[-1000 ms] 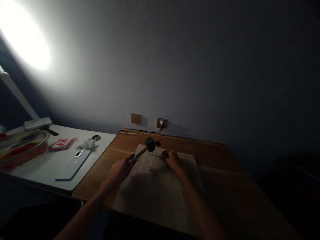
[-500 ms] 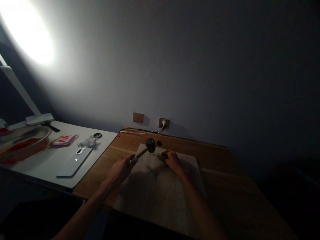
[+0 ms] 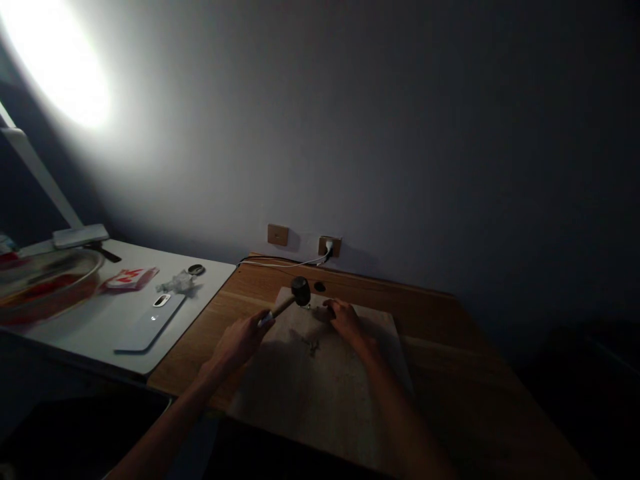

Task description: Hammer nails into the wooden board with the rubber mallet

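Sinking slightly since the earlier frame, our mallet is hovering near a metal piece ahead of our left grip, which is clasping the handle; we are best keeping our right grip, whose pinch we cannot tell, outside the mallet's path.

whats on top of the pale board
On the board, a cluster of small pieces lies near the middle, too dim to identify. Shiny bits show beside the mallet head. Whatever the mallet head and right hand cover is hidden.
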Action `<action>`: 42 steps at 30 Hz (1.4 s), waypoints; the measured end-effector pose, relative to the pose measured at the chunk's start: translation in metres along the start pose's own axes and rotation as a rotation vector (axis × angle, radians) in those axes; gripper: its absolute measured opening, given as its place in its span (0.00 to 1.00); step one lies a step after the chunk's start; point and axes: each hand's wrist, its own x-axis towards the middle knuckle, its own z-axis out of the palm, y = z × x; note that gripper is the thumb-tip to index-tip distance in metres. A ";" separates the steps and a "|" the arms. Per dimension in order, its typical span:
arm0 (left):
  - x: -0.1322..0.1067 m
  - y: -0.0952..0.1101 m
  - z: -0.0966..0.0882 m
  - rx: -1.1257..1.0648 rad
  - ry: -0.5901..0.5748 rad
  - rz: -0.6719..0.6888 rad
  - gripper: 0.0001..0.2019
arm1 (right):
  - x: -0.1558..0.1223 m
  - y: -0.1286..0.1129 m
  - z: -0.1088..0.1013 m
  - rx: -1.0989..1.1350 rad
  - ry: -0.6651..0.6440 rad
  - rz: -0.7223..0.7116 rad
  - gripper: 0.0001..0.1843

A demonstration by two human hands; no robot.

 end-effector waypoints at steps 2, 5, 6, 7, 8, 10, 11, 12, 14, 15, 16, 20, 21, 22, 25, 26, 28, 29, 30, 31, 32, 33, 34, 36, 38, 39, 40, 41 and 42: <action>-0.001 0.001 -0.001 0.003 0.000 -0.001 0.24 | 0.000 0.001 0.001 -0.002 -0.003 -0.002 0.26; -0.002 0.001 -0.002 0.002 0.006 -0.004 0.24 | 0.001 0.000 0.001 0.002 -0.003 -0.005 0.25; -0.003 0.001 -0.002 0.003 0.007 -0.007 0.24 | 0.001 0.000 0.002 0.005 -0.003 -0.003 0.25; -0.003 0.001 -0.002 0.002 0.006 -0.007 0.24 | 0.002 -0.001 0.002 0.007 -0.004 0.000 0.24; -0.003 0.000 -0.002 0.000 0.007 -0.003 0.24 | 0.003 -0.001 0.003 0.009 -0.004 0.004 0.24; -0.003 -0.001 -0.001 -0.003 0.002 0.007 0.24 | 0.004 -0.001 0.004 0.012 -0.001 0.015 0.24; -0.003 -0.002 0.000 -0.003 -0.001 0.006 0.24 | 0.004 -0.002 0.005 0.013 0.004 0.022 0.25; -0.003 -0.002 0.000 -0.004 -0.001 0.003 0.24 | 0.005 -0.002 0.006 0.014 0.011 0.028 0.26; -0.003 -0.002 0.000 -0.005 0.007 -0.003 0.24 | 0.005 -0.003 0.007 0.019 0.025 0.036 0.26; -0.003 -0.001 -0.001 -0.007 0.011 -0.004 0.24 | 0.005 -0.003 0.008 0.023 0.032 0.039 0.26; -0.004 0.000 -0.002 -0.010 0.012 -0.003 0.24 | 0.004 -0.004 0.009 0.027 0.039 0.041 0.26; -0.006 0.007 -0.007 -0.014 -0.002 0.013 0.24 | 0.002 -0.005 0.014 0.046 0.082 0.056 0.25; -0.006 0.008 -0.007 -0.013 -0.002 0.020 0.24 | 0.001 -0.005 0.015 0.050 0.095 0.060 0.25; -0.006 0.009 -0.007 -0.012 0.001 0.026 0.23 | 0.001 -0.004 0.016 0.055 0.108 0.063 0.24; -0.005 0.010 -0.004 -0.009 0.006 0.036 0.23 | -0.001 -0.001 0.020 0.072 0.142 0.068 0.24; -0.005 0.009 -0.003 -0.006 0.005 0.038 0.23 | -0.001 0.000 0.022 0.079 0.149 0.067 0.24; -0.004 0.008 0.001 0.005 0.003 0.037 0.23 | -0.002 0.003 0.023 0.094 0.158 0.061 0.24; -0.004 0.007 0.002 0.010 0.001 0.040 0.23 | -0.002 0.004 0.024 0.100 0.161 0.057 0.24; -0.003 0.006 0.004 0.016 0.002 0.043 0.23 | -0.002 0.005 0.025 0.106 0.164 0.053 0.25; -0.003 0.006 0.004 0.023 0.002 0.044 0.23 | -0.001 0.006 0.025 0.109 0.167 0.051 0.25; -0.003 0.006 0.005 0.030 0.001 0.044 0.23 | -0.001 0.007 0.026 0.112 0.171 0.051 0.25; -0.003 0.006 0.005 0.035 -0.002 0.045 0.23 | -0.001 0.007 0.026 0.113 0.175 0.053 0.25; -0.003 0.007 0.004 0.041 -0.005 0.043 0.23 | 0.000 0.008 0.027 0.114 0.179 0.056 0.24; -0.003 0.011 0.002 0.045 -0.009 0.041 0.23 | 0.001 0.009 0.029 0.118 0.187 0.063 0.23; -0.002 0.017 -0.001 0.042 -0.013 0.047 0.23 | 0.000 0.010 0.031 0.124 0.191 0.064 0.23; -0.001 0.021 -0.003 0.042 -0.016 0.051 0.23 | 0.000 0.011 0.032 0.126 0.192 0.064 0.23; 0.000 0.025 -0.004 0.042 -0.022 0.057 0.22 | -0.001 0.012 0.033 0.132 0.194 0.063 0.24; 0.001 0.030 -0.005 0.043 -0.028 0.064 0.22 | -0.002 0.013 0.033 0.146 0.200 0.059 0.24; 0.002 0.035 -0.006 0.047 -0.033 0.070 0.22 | -0.003 0.015 0.032 0.169 0.209 0.055 0.25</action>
